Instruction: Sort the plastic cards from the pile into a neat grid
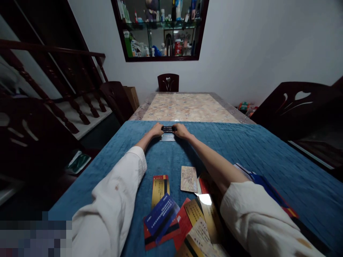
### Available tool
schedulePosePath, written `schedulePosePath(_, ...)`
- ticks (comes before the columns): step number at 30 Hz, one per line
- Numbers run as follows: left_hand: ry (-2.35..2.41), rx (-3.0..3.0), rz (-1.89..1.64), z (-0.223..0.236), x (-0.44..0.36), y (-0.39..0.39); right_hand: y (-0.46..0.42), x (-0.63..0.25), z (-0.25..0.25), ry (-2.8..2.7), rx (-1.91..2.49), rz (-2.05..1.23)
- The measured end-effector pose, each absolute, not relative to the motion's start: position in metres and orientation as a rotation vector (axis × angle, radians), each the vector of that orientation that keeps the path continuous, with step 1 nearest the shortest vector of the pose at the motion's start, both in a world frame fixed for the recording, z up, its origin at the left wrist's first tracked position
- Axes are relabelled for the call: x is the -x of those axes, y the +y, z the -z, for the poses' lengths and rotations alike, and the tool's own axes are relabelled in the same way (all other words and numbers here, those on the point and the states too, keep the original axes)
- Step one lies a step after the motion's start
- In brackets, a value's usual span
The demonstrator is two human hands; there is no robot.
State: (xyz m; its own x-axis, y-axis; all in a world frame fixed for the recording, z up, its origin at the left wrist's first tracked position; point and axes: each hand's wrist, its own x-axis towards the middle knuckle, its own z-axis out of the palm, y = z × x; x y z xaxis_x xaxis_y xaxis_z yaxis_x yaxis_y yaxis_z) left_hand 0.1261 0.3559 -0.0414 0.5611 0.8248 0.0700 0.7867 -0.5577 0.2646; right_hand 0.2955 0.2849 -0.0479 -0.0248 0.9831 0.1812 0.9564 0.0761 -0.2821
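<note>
Both my arms reach far forward over the blue cloth (128,137). My left hand (156,130) is closed on the left end of a dark card (168,129) with pale print. On its right end, my right hand (182,131) grips the same card. A pale silvery card (167,137) lies just on the near side of it, between the hands; I cannot tell whether the two overlap. Closer to me are a beige card (188,179), a gold card with a red edge (160,189), a blue card (162,217) and several overlapping red and gold cards (194,213).
More blue and red cards (264,185) lie on the right, partly behind my right sleeve. Beyond the cloth extends the patterned tabletop (187,106). Dark wooden chairs (168,82) stand around the table. A glass-shelved wall cabinet (162,59) and a stair railing (53,50) are farther off.
</note>
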Motion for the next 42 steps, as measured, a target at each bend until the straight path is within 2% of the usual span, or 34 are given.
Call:
schedulePosePath(9, 1.412, -2.528, -0.242, 0.046, -0.132, 0.360, 0.290, -0.298, 0.057, -2.060, 1.941, -0.141)
schedulePosePath(18, 1.424, -2.470, -0.416, 0.040, -0.120, 0.343, 0.286, -0.298, 0.056, -2.066, 1.882, -0.114)
schedulePosePath(30, 1.371, -2.533, -0.525, 0.013, -0.091, 0.257, 0.227, -0.302, 0.041, -2.067, 1.720, -0.050)
schedulePosePath(42, 1.279, -2.681, -0.461, 0.006, -0.061, 0.151, 0.118, -0.268, 0.017, -2.356, 1.404, -0.058)
